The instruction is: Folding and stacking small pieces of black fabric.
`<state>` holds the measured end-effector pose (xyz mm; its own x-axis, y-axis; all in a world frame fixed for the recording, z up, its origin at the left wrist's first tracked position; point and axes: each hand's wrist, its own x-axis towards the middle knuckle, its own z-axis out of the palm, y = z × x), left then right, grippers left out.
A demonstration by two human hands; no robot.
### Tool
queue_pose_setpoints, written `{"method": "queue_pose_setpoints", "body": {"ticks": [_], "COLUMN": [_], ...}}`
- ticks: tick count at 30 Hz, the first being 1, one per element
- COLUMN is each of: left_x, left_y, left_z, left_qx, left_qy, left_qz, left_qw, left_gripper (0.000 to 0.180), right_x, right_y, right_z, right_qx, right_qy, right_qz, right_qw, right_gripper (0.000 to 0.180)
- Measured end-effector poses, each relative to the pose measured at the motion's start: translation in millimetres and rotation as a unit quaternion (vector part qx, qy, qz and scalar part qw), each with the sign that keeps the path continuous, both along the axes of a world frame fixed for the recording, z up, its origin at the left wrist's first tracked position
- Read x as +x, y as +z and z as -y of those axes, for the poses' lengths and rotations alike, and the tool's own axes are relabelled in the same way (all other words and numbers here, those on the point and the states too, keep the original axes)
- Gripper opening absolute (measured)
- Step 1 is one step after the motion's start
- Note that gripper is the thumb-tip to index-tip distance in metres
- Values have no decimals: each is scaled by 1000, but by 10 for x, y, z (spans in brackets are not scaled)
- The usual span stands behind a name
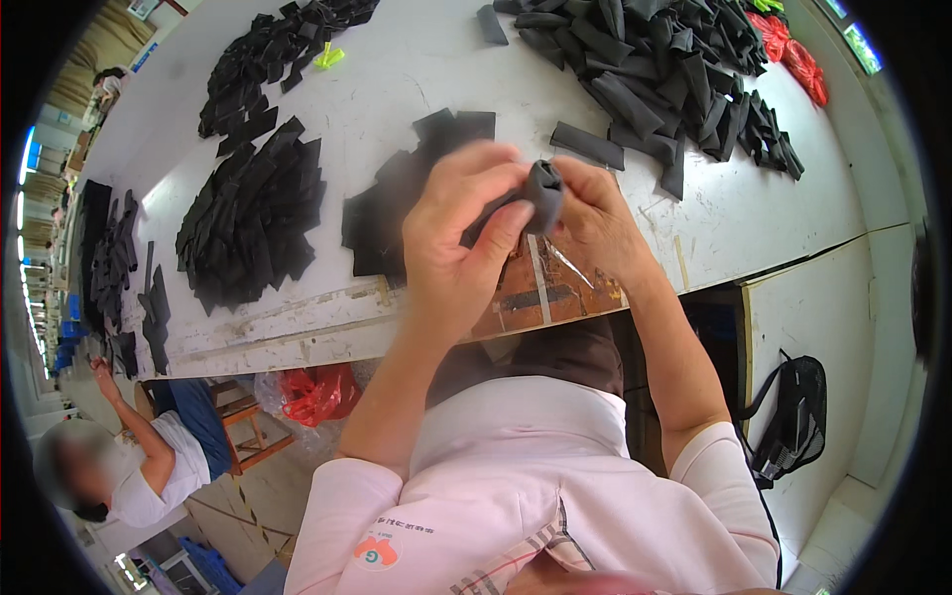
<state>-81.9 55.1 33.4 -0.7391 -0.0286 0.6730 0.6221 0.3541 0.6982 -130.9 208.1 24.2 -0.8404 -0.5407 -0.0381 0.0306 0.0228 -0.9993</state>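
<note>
Both my hands are raised over the front edge of a long white table (416, 69), pinching one small piece of black fabric (544, 192) between them. My left hand (458, 236) grips its lower left side with thumb and fingers. My right hand (593, 222) holds its right side. The piece looks folded or bunched; its lower part is hidden by my fingers. Just behind my hands lies a flat stack of black fabric pieces (397, 203).
Several heaps of black fabric pieces lie on the table: a large one at the far right (659, 64), others at the left (253, 223) and far left (263, 64). Red items (793, 50) sit at the far right. Another person (149, 466) sits at lower left. A black bag (798, 416) hangs at right.
</note>
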Motion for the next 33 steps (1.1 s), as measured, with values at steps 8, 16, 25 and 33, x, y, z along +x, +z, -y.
{"method": "queue_pose_setpoints", "body": {"ticks": [8, 16, 25, 33], "left_x": [141, -45, -92, -122], "left_y": [49, 101, 69, 0], "left_z": [-112, -40, -146, -193], "left_qx": [375, 393, 237, 208], "left_qy": [-41, -252, -117, -121], "left_qz": [-7, 265, 258, 169], "left_qw": [926, 844, 929, 956], "left_gripper": [10, 21, 15, 12], "right_x": [144, 71, 22, 12], "right_y": [387, -52, -145, -207], "right_z": [52, -36, -32, -50], "right_qx": [218, 198, 83, 74], "right_qy": [-50, -19, 18, 40], "right_qz": [-525, -428, -303, -204], "right_qw": [821, 881, 949, 975], "right_gripper": [30, 25, 10, 24]}}
